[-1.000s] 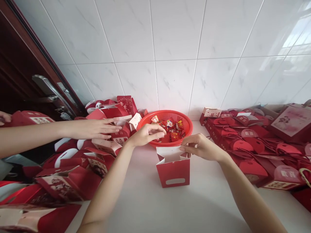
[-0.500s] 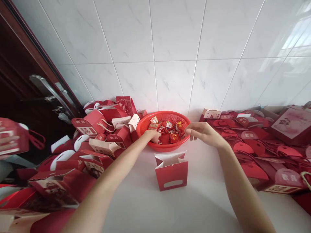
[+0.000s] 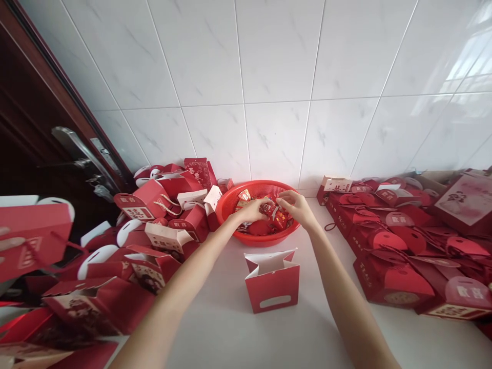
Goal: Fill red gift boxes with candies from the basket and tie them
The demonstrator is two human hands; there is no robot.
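Observation:
Both hands are over a red plastic basket of wrapped candies. My left hand has its fingers closed on a small red wrapped candy. Close to its right, my right hand is bent with thumb and fingertips drawn together over the basket's right side; whatever they hold is too small to make out. In front of the basket a red paper box stands upright on the white table, its top open and white inside.
Red gift boxes crowd the left side, and more red boxes fill the right. At the far left another person's hand holds a red box. A tiled wall rises behind; a door handle is at left.
My left hand has moved right and lifted with a candy. My right hand has moved left over the basket. The other person's box at the far left has turned and shifted inward.

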